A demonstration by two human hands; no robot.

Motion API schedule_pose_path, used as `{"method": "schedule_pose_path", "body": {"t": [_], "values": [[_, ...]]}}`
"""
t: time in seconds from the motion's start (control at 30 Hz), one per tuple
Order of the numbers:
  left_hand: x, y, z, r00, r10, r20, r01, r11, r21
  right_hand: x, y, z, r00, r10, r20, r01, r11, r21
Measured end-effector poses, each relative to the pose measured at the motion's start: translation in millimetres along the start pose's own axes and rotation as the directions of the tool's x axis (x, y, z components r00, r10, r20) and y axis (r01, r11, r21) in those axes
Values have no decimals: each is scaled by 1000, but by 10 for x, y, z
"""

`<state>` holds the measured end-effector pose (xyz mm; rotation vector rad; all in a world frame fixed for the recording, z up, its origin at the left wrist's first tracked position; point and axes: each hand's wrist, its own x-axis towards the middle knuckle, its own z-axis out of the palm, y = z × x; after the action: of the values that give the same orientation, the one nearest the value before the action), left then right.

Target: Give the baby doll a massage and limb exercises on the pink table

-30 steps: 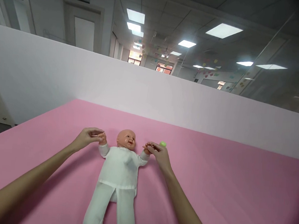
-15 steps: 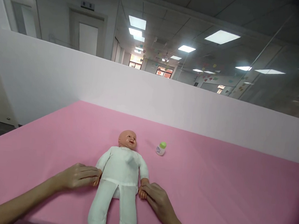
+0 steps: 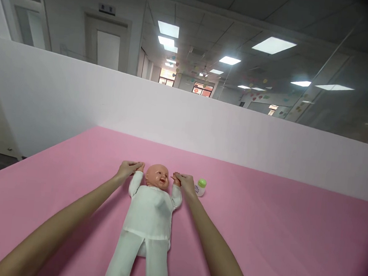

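Observation:
A baby doll (image 3: 150,214) in a white top and white trousers lies on its back on the pink surface (image 3: 259,230), its bald head at the far end. Both its arms are bent up beside the head. My left hand (image 3: 127,169) is closed on the doll's hand at the left of the head. At the right of the head, my right hand (image 3: 186,183) pinches the doll's other hand. A small bottle (image 3: 200,188) with a green cap stands just right of my right hand, partly hidden behind it.
A low white wall (image 3: 179,116) runs along the far edge of the pink surface, with glass above it. Another white wall section stands at the left. Doors and lit ceiling panels show beyond.
Both my hands have moved away from me, from beside the doll's hips to beside its head, raising the doll's arms. The doll's body has shifted slightly towards me.

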<state>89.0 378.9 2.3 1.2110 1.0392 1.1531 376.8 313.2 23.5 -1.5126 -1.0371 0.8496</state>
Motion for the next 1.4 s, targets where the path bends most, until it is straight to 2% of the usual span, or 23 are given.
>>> {"method": "schedule_pose_path", "body": {"t": [0.07, 0.13, 0.23, 0.3, 0.4, 0.5, 0.57, 0.63, 0.7, 0.73, 0.83, 0.9, 0.97, 1.03, 1.07, 1.13, 1.17, 1.2, 1.23, 1.27, 1.33, 1.37, 1.4], "values": [[169, -165, 13, 994, -112, 7, 111, 992, 67, 133, 110, 42, 996, 92, -19, -92, 996, -12], [274, -324, 8, 982, -185, -37, 188, 970, 153, 196, 234, 62, 987, 157, -39, -158, 987, -27], [320, -462, -7, 972, -221, -85, 235, 947, 221, 219, 371, 68, 973, 223, -63, -226, 973, -48], [286, -444, -27, 976, -216, -41, 220, 957, 188, 209, 398, 52, 974, 219, -60, -222, 974, -46], [149, -250, -106, 992, -115, 58, 112, 992, 60, 133, 330, -31, 987, 161, -16, -161, 987, -16], [-99, 24, -267, 993, 78, 91, -80, 997, 23, -82, 162, -200, 995, -33, 99, 31, 999, 20], [-324, 157, -410, 966, 226, 123, -237, 967, 88, -315, 41, -342, 961, -193, 197, 193, 981, 17], [-583, 208, -558, 917, 353, 186, -386, 902, 193, -593, -34, -490, 920, -273, 280, 297, 954, -44], [-853, 179, -690, 834, 461, 302, -542, 785, 301, -880, -22, -635, 897, -308, 317, 354, 930, -99], [-983, 141, -744, 771, 510, 381, -630, 698, 340, -1015, 21, -702, 890, -318, 327, 376, 918, -129], [-1316, -18, -847, 519, 584, 624, -854, 370, 365, -1359, 272, -864, 841, -377, 389, 490, 836, -248], [-1471, -126, -868, 344, 590, 730, -935, 145, 323, -1535, 480, -914, 770, -451, 451, 605, 739, -296], [-1568, -214, -867, 198, 592, 781, -963, -32, 268, -1672, 657, -913, 674, -517, 527, 718, 625, -305], [-1613, -275, -862, 107, 594, 798, -966, -127, 224, -1766, 766, -883, 576, -569, 586, 805, 521, -286], [-1619, -296, -861, 89, 594, 799, -967, -140, 212, -1795, 790, -865, 535, -593, 601, 835, 479, -271], [-1606, -320, -859, 102, 608, 787, -972, -107, 209, -1809, 775, -837, 485, -645, 590, 870, 428, -246], [-1587, -320, -855, 143, 623, 769, -974, -51, 222, -1792, 738, -825, 486, -667, 564, 870, 430, -241], [-1558, -311, -843, 213, 648, 732, -967, 34, 251, -1758, 684, -811, 512, -678, 528, 856, 455, -245], [-1519, -290, -821, 313, 683, 660, -944, 147, 295, -1705, 615, -791, 561, -674, 481, 825, 502, -258], [-1465, -254, -785, 438, 708, 554, -895, 286, 343, -1632, 534, -761, 626, -656, 421, 778, 565, -276], [-1311, -139, -668, 690, 669, 276, -718, 585, 378, -1425, 355, -666, 765, -582, 276, 643, 707, -294], [-1209, -66, -590, 784, 605, 142, -611, 709, 352, -1290, 268, -602, 818, -538, 202, 575, 769, -279], [-1091, 10, -502, 853, 519, 55, -511, 807, 296, -1140, 190, -530, 858, -496, 135, 514, 826, -229]]}}
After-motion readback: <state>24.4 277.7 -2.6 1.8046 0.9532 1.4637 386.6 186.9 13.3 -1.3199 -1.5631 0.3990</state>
